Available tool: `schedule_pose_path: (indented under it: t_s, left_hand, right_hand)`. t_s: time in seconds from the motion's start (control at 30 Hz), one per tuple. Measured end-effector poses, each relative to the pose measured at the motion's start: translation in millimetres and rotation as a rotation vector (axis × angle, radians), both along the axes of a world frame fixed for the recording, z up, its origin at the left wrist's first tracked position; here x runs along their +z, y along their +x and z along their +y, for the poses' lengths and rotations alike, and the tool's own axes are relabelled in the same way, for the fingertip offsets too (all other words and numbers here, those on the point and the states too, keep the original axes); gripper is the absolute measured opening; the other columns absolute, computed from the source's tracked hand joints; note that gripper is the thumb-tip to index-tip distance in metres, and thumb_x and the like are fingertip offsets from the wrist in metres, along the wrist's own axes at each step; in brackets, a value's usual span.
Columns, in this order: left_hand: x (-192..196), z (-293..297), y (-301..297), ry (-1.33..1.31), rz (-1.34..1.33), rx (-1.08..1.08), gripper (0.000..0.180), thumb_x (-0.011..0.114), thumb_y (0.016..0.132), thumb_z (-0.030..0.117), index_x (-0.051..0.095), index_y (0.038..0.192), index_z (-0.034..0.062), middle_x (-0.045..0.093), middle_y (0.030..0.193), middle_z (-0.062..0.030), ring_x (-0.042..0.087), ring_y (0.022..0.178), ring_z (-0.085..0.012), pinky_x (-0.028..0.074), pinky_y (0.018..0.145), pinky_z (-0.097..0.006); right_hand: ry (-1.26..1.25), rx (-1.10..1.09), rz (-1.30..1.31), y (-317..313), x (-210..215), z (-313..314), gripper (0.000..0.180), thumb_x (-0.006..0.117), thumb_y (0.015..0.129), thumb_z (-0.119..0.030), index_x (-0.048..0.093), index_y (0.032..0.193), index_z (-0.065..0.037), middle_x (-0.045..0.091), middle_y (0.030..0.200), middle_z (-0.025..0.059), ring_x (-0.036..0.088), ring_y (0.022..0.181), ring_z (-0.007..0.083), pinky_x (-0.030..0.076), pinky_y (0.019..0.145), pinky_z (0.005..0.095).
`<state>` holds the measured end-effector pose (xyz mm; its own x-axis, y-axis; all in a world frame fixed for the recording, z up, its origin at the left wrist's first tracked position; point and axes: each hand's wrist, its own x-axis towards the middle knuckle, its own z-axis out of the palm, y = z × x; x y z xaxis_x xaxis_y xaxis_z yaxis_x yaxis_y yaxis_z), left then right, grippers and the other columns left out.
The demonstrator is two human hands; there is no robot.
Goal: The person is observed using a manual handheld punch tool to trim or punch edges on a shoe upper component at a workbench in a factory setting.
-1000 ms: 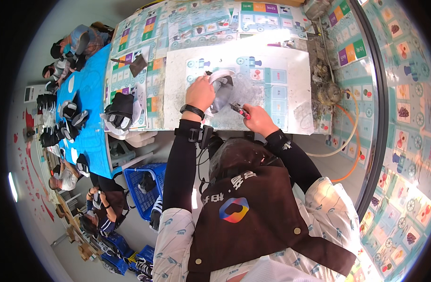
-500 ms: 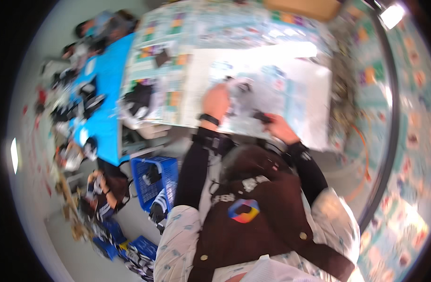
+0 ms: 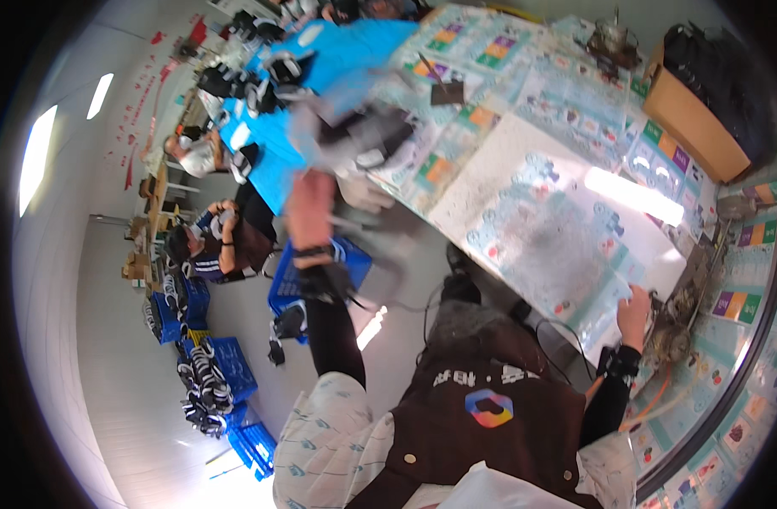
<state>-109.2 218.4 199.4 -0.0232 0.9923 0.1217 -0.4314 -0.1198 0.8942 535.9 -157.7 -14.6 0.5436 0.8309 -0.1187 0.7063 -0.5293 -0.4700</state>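
Observation:
My left hand point(image 3: 310, 208) is raised off the left end of the table, smeared by motion, so its fingers cannot be read. Just beyond it is a blurred grey-and-white piece; whether the hand touches it I cannot tell. Beside that, a black-and-white bundle point(image 3: 371, 136), like shoe parts, rests at the table's left corner. My right hand point(image 3: 632, 318) is at the right front edge of the white board point(image 3: 481, 170), its fingers curled. Something small and dark shows by the fingertips, too unclear to name. Grey dust marks the board's middle.
A dark square block with a thin stick point(image 3: 447, 92) stands on the far left of the table. A cardboard box point(image 3: 693, 123) holding black material is at the far right. Blue crates point(image 3: 227, 369) and a blue table point(image 3: 337, 51) with black-and-white pieces lie leftward, where people sit.
The view has swung left. My left hand has gone from the board to beyond the table's left end. My right hand has moved rightward to the board's edge. The pale piece has left the board.

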Motion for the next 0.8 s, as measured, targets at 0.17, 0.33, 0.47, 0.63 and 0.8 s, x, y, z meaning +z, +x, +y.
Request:
schedule_pose_path:
  t_s: [0.17, 0.33, 0.47, 0.63, 0.8]
  left_hand:
    - [15, 26, 7, 0.379, 0.276, 0.861, 0.035, 0.060, 0.099, 0.007, 0.053, 0.132, -0.0023, 0.060, 0.126, -0.0115, 0.061, 0.109, -0.0237, 0.052, 0.091, -0.036]
    - [-251, -5, -29, -0.366, 0.717, 0.092, 0.020, 0.065, 0.096, 0.015, 0.071, 0.112, 0.0054, 0.071, 0.101, -0.0036, 0.065, 0.089, -0.0165, 0.053, 0.078, -0.031]
    - [-486, -100, -54, -0.354, 1.515, -0.758, 0.038, 0.058, 0.095, 0.036, 0.073, 0.110, 0.0053, 0.075, 0.101, -0.0184, 0.072, 0.092, -0.0384, 0.057, 0.082, -0.046]
    - [-700, -211, -76, -0.379, 1.777, -1.019, 0.022, 0.062, 0.088, 0.023, 0.074, 0.095, 0.0059, 0.074, 0.100, -0.0190, 0.071, 0.100, -0.0380, 0.058, 0.085, -0.049]
    - [-795, -251, 2, -0.811, 1.624, -0.841, 0.032, 0.053, 0.098, 0.022, 0.062, 0.128, 0.0140, 0.062, 0.136, -0.0111, 0.056, 0.130, -0.0378, 0.051, 0.100, -0.051]
  right_hand:
    - [0.107, 0.084, 0.174, -62, 56, 43, 0.037, 0.068, 0.087, -0.005, 0.065, 0.123, -0.003, 0.062, 0.126, 0.0209, 0.056, 0.122, 0.0400, 0.045, 0.106, 0.0440]
    - [0.003, 0.106, 0.266, -121, 105, 64, 0.031, 0.061, 0.093, -0.002, 0.064, 0.124, -0.001, 0.067, 0.122, 0.0184, 0.068, 0.107, 0.0326, 0.055, 0.091, 0.0373]
    - [-0.128, 0.205, 0.383, -182, 102, 79, 0.028, 0.060, 0.094, 0.002, 0.066, 0.121, -0.001, 0.074, 0.110, 0.0147, 0.073, 0.097, 0.0287, 0.057, 0.085, 0.0358]
    - [-0.301, 0.246, 0.532, -276, 58, 93, 0.022, 0.061, 0.092, 0.005, 0.069, 0.113, 0.000, 0.072, 0.103, 0.0134, 0.068, 0.087, 0.0223, 0.054, 0.082, 0.0322]
    - [-0.688, 0.303, 0.544, -351, -35, 102, 0.029, 0.062, 0.091, 0.005, 0.069, 0.118, -0.002, 0.074, 0.107, 0.0133, 0.072, 0.091, 0.0263, 0.055, 0.081, 0.0338]
